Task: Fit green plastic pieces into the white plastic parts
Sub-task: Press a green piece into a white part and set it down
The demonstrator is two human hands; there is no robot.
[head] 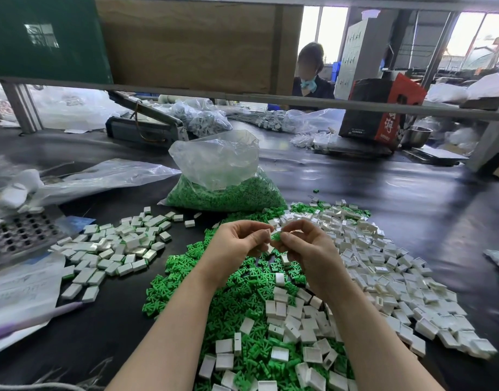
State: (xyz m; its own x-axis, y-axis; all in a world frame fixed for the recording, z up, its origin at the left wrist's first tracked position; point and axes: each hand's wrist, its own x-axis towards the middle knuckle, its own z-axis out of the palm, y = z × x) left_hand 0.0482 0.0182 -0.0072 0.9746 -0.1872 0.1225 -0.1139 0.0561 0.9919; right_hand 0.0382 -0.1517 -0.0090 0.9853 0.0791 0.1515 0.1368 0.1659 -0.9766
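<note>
Forearms: 2, nearest the camera, converging over the heap.
Green heap (186, 277): below both hands, white shells (383, 277) spread to its right.
Left hand (237, 246): fingers curled, pinching a white part (271, 231).
Right hand (307, 246): pinching a green piece (276, 236), touching that part's right side.
Axis: cannot tell, too small.
Judgement: push leftward to seat it.

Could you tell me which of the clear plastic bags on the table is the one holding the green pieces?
The upright bag in the middle, just beyond the hands. Its bottom is packed with green, while the flatter bag to its left shows only white.
</note>
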